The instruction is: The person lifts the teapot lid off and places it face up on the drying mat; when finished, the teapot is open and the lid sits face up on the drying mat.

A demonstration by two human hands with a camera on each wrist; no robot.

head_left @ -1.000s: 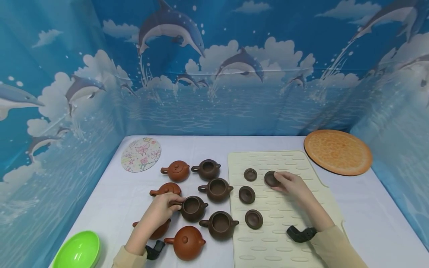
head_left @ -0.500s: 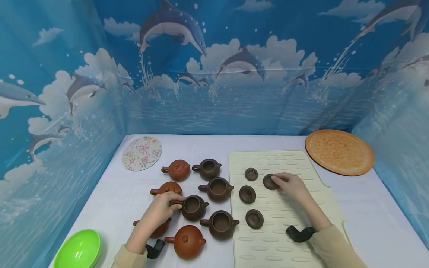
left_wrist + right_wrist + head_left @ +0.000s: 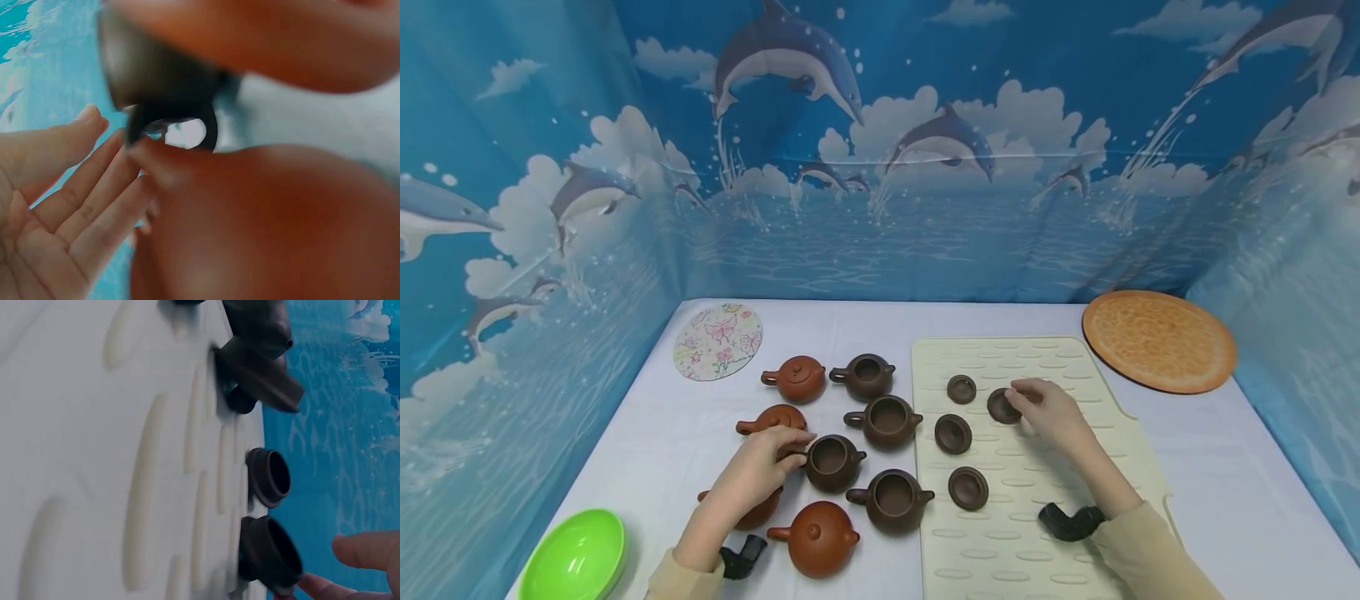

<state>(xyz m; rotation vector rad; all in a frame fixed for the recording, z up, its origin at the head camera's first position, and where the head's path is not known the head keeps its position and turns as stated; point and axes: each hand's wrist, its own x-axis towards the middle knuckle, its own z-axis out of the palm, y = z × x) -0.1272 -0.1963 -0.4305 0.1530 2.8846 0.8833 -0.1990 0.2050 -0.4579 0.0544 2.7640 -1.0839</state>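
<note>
My left hand [image 3: 756, 467] is beside the handle of a lidless dark brown teapot [image 3: 832, 463]. In the left wrist view the thumb stands apart from the fingers, whose tips are right at the teapot's looped handle [image 3: 211, 128]. A reddish-brown teapot [image 3: 269, 231] fills much of that view. On the cream mat, my right hand [image 3: 1054, 412] is at a dark brown teapot lid [image 3: 1002, 406]. The right wrist view shows the thumb away from this lid [image 3: 269, 553], with fingertips low at its edge. Other dark lids [image 3: 953, 434] lie upturned to its left.
More lidless dark teapots [image 3: 895, 500] and several lidded reddish-brown teapots [image 3: 816, 540] stand left of the cream mat [image 3: 985, 554]. A green bowl [image 3: 576, 554] is at the front left. A butterfly-patterned disc [image 3: 717, 342] and a pizza-like round mat [image 3: 1157, 342] lie at the back corners.
My left fingers have loosened from the dark teapot's handle and drawn slightly left. The right hand has brought its lid slightly nearer and spread its thumb off it.
</note>
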